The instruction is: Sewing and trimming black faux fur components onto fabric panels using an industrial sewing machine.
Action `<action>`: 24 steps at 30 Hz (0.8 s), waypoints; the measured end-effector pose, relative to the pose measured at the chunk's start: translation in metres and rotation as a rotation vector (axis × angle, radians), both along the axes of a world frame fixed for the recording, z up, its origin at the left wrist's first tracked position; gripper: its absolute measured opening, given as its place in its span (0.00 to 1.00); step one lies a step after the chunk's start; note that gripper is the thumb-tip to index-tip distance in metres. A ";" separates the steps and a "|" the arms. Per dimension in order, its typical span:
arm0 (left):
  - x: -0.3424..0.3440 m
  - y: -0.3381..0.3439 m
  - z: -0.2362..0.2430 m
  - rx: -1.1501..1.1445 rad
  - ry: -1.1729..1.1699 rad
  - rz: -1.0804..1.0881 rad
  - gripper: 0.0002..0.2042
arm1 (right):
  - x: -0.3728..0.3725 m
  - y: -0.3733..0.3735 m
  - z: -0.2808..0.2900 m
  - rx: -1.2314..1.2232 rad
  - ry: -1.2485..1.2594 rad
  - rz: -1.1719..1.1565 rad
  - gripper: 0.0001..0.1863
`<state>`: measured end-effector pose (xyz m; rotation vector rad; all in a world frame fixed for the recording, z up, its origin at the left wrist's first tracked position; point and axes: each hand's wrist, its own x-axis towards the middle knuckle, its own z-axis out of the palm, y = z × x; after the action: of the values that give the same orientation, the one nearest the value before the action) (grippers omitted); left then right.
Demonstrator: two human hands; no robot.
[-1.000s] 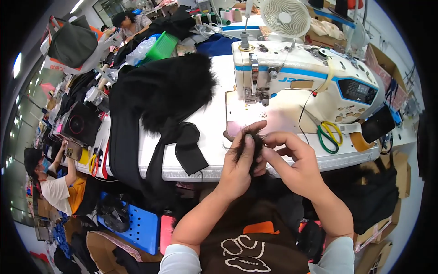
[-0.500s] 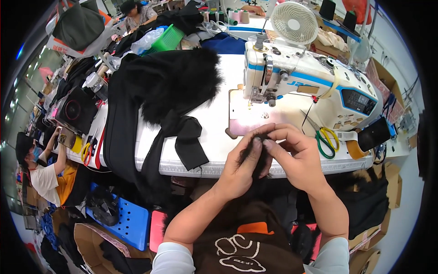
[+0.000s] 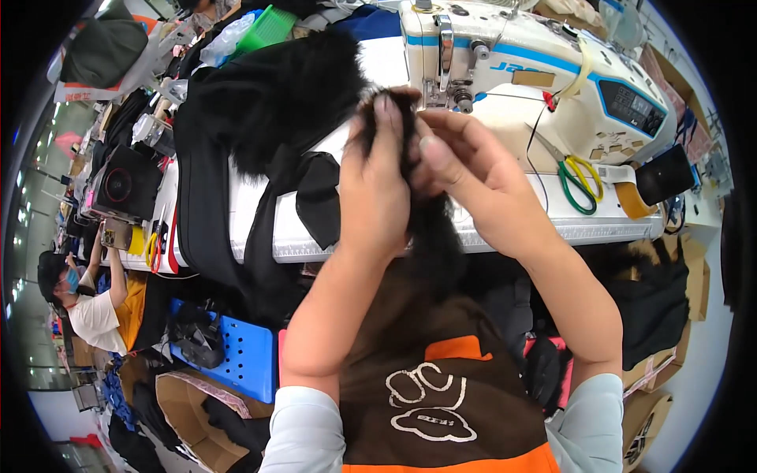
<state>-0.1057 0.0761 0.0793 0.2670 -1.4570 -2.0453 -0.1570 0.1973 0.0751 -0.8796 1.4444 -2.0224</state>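
Note:
Both hands are raised in front of the white sewing machine [image 3: 528, 63]. My left hand [image 3: 372, 173] grips a black furry strip [image 3: 430, 244], its thumb pressed along the upper part, while the rest hangs down below the hands. My right hand [image 3: 489, 181] pinches at the same fur from the right side, fingers curled. To their left, black fabric with a fur section [image 3: 292, 79] lies across the white table [image 3: 505, 245], with a long dark band and a flat black piece [image 3: 315, 197]. Green and yellow scissors [image 3: 579, 185] rest right of my hands.
A masked co-worker [image 3: 91, 307] works at the left beside a speaker [image 3: 118, 185] and more scissors [image 3: 156, 244]. A blue perforated plastic piece [image 3: 244, 363] and cardboard box [image 3: 177, 402] are below left. A green basket [image 3: 264, 31] and bags sit at the back.
My hands have risen toward the machine's needle area, lifting the fur strip so that its lower part now dangles into sight. The whole view has also shifted.

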 end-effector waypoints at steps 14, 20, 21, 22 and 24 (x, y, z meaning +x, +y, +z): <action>-0.053 -0.093 0.013 0.302 0.211 -0.205 0.12 | -0.010 0.007 -0.020 0.339 -0.313 0.457 0.15; -0.056 -0.136 0.009 0.354 0.265 -0.296 0.11 | -0.014 0.018 -0.031 0.473 -0.333 0.504 0.16; -0.054 -0.141 0.009 0.354 0.252 -0.273 0.11 | -0.015 0.017 -0.033 0.472 -0.347 0.516 0.17; -0.053 -0.143 0.008 0.369 0.240 -0.229 0.11 | -0.014 0.017 -0.034 0.469 -0.347 0.516 0.17; -0.049 -0.148 0.002 0.379 0.232 -0.184 0.11 | -0.010 0.018 -0.034 0.415 -0.418 0.478 0.18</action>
<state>-0.1552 -0.0719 0.0810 0.0424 -0.9805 -2.4054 -0.1670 0.2149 0.0407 -0.5181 1.2085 -1.3793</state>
